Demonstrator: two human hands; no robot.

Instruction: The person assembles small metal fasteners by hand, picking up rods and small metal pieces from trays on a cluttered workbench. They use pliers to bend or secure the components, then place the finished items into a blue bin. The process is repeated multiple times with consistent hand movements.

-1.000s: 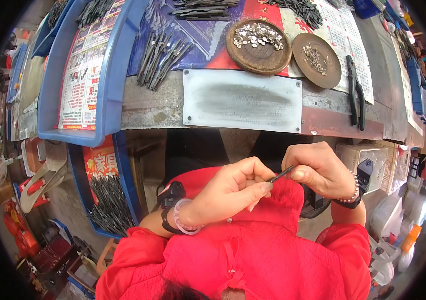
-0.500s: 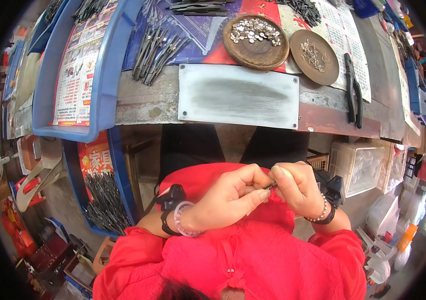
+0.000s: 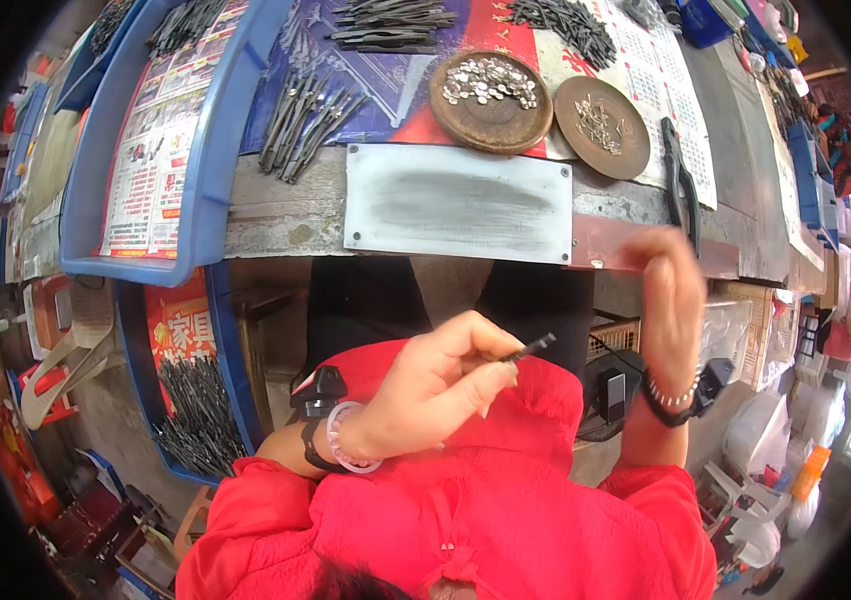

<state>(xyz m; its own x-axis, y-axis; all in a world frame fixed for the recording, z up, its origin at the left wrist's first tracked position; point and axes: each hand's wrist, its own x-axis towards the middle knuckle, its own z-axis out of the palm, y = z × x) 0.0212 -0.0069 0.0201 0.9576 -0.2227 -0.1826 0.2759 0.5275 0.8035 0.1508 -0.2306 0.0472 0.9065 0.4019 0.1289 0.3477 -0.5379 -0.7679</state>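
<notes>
My left hand [image 3: 436, 390] is closed, pinching a short, thin black strip [image 3: 538, 346] between thumb and fingers above my lap. The strip's free end points up and to the right; its other end is hidden in my grip. My right hand [image 3: 668, 315] is raised at the table's front edge, below the black-handled pliers [image 3: 681, 180]. Its fingers are smeared by motion, and whether they hold anything does not show. A round wooden dish [image 3: 491, 138] of small shiny silver discs and a brown plate [image 3: 634, 122] of tiny metal pins lie beyond it.
A white board [image 3: 456, 240] with a dark smudge is fixed at the table's front edge. Bundles of black strips [image 3: 306, 125] lie behind it to the left. A blue tray [image 3: 201, 170] stands at left, and a lower blue bin [image 3: 231, 350] holds many black strips.
My right hand has let go of the black strip and moved up and right, toward the table edge. My left hand keeps the strip. The view has shifted slightly.
</notes>
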